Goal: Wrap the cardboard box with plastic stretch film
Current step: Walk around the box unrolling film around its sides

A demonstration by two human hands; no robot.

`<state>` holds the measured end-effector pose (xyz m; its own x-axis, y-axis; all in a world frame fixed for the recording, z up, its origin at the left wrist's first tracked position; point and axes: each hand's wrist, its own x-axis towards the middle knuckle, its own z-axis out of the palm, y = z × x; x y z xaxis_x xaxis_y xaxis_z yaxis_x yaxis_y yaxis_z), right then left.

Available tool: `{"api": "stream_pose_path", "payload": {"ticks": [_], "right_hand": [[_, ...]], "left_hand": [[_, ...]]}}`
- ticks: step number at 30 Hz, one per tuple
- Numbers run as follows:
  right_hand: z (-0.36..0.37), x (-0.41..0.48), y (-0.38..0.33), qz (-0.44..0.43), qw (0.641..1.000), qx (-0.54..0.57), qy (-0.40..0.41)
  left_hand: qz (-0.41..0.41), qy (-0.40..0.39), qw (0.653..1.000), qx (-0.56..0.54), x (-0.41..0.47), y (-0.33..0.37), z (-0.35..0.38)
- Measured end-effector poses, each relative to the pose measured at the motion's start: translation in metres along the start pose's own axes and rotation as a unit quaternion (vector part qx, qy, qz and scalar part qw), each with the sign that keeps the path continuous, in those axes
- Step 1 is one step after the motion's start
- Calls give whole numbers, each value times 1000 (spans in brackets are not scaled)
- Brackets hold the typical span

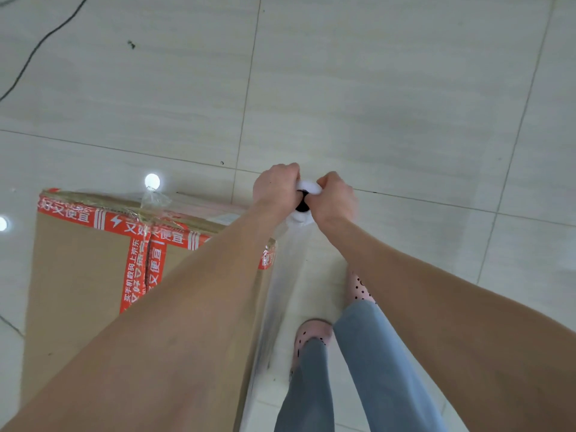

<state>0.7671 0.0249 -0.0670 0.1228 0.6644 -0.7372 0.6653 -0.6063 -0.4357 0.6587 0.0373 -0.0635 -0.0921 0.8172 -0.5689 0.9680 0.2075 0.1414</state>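
**Roll held upright at the box corner, film running down its side**

At far left a dark cable point(34, 51) trails over the tiled floor point(405, 88), well apart from the work. The cardboard box point(78, 291) stands on the floor at the left of the view. It is sealed with red printed tape point(137, 275), and a crumpled tuft of clear film point(153, 198) sits on its far top edge.

Down the box's right face a sheet of stretch film point(280, 291) hangs pale and slightly wrinkled. It runs up to the film roll point(300, 217), which is seen end-on just past the box's far right corner, with its dark core showing.

The left hand point(276, 190) has its grip curled round the roll's left side, and the right hand point(335, 198) has its grip curled round the right side. The two nearly meet over the top. How the fingertips lie underneath cannot be told.

The step in hand looks like carrying the film round the corner. To do it well:

- Hold the roll upright and close to the cardboard.
- Pull steadily so the sheet goes taut before it turns the edge.
- Let the roll spin inside a loose grip; do not drag it.
- Overlap the band already laid.

The person's feet, in pink dotted slippers point(358, 289), stand right beside the hanging sheet, so stepping on it is a risk.
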Motion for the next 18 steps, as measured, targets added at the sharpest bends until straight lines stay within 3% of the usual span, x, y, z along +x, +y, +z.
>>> {"api": "stream_pose_path", "payload": {"ticks": [5,10,14,18], "right_hand": [[-2,11,-22,-68,998,4,19],[6,22,-41,18,998,17,-63],[8,26,-48,36,996,33,-70],[5,30,-51,43,995,37,-79]], "left_hand": [[-148,23,983,-103,7,-6,-9],[-265,0,945,-194,13,-20,-19],[-225,-36,959,-166,15,-19,-28],[-92,-17,991,-92,22,-16,-33]]}}
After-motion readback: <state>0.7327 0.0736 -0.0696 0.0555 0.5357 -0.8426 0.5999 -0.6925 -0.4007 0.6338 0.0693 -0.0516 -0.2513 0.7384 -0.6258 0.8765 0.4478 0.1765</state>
